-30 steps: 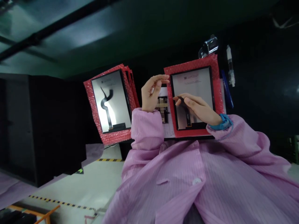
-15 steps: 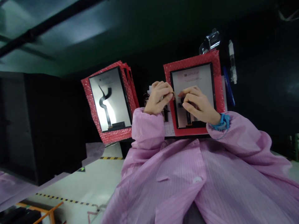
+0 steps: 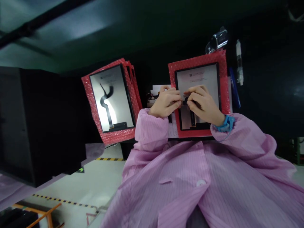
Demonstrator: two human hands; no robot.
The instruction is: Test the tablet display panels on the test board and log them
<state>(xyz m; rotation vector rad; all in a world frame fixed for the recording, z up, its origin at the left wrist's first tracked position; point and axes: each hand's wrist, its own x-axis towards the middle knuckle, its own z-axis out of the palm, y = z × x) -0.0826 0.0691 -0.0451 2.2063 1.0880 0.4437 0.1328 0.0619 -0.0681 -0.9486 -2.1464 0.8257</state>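
Note:
A silver display panel [image 3: 199, 76] with a black edge lies on red bubble wrap [image 3: 224, 95] in front of me. My left hand [image 3: 167, 102] is over its left edge, thumb and fingertips pinched at a dark flat cable [image 3: 184, 103]. My right hand [image 3: 204, 104] is over the middle of the panel, its thumb and finger closed on the other side of that cable. A black strip [image 3: 193, 118] runs down from there to the panel's lower edge. A blue band circles my right wrist.
A second panel [image 3: 116, 107] with a curled black cable lies on stacked red bubble wrap [image 3: 95, 118] at the left. Right of my panel are a blue pen-like object [image 3: 234, 88], a white marker [image 3: 239, 63] and a shiny clear object [image 3: 219, 39]. Printed paper [image 3: 173, 129] lies under my left forearm.
My left hand has moved right and slightly down, onto the cable at the panel's left side. My right thumb and finger have come together on the cable. The view has shifted slightly.

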